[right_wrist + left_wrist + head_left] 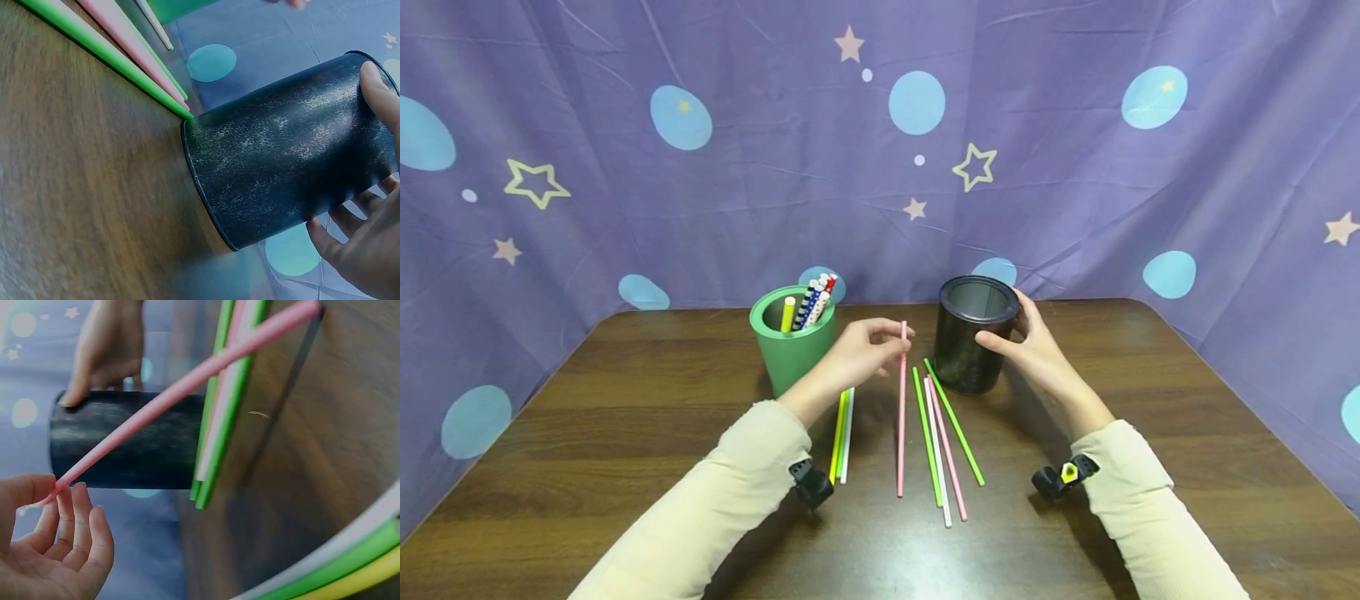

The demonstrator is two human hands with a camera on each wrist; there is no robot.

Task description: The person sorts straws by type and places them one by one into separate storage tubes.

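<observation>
Between thumb and fingertips, my left hand (868, 348) pinches a pink straw (902, 417) near its upper end. The straw hangs almost upright over the tabletop in the head view and slants across the left wrist view. My right hand (1037, 350) grips the right side of a black cylindrical container (973, 354), thumb toward the front and fingers around the far side. The container stands upright with its open top showing in the head view. Several loose straws lie between the hands: two green, one white (937, 450) and another pink (947, 450).
A green cup (790, 358) at left holds several markers (815, 304), partly behind my left hand. Yellow, green and white straws (842, 437) lie beside my left forearm. A purple patterned curtain (880, 208) hangs behind the brown wooden table (647, 400).
</observation>
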